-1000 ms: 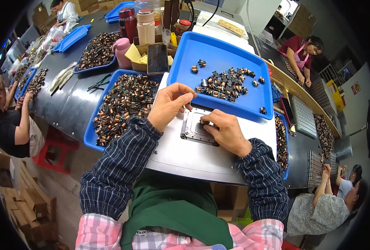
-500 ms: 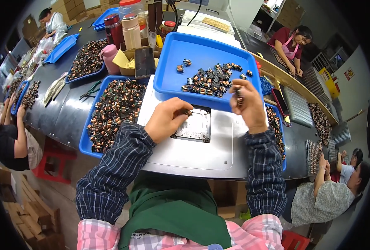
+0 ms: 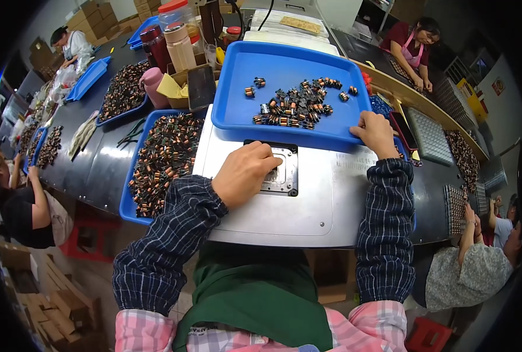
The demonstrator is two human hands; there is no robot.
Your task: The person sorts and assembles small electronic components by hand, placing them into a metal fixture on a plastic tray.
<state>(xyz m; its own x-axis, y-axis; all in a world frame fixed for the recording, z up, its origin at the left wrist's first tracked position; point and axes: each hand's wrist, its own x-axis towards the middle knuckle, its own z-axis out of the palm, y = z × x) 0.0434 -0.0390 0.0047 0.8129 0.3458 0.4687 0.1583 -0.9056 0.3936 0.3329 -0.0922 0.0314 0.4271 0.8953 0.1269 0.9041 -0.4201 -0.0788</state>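
Note:
My left hand [image 3: 244, 175] is over the square metal fixture [image 3: 281, 186] set into a silver machine top [image 3: 273, 226]. Its fingers are curled down, and whatever their tips hold is hidden beneath them. At the front right corner of a large blue tray [image 3: 231, 120], my right hand [image 3: 376, 135] has its thumb and bent fingers close together by the rim. I cannot make out what lies between them. A loose heap of small copper-wound coils with black ends [image 3: 296, 105] lies in the tray, with a few set apart.
A blue bin piled with coils [image 3: 164, 158] stands left of the machine; another is partly hidden behind my right forearm. Bottles [image 3: 180, 47], a pink flask [image 3: 152, 85] and a dark phone [image 3: 201, 87] stand behind. Several people work around the tables.
My left hand has moved down over the fixture, hiding the coil at its fingertips. My right hand, which held coils above the machine, has moved right to the tray's corner; those coils no longer show.

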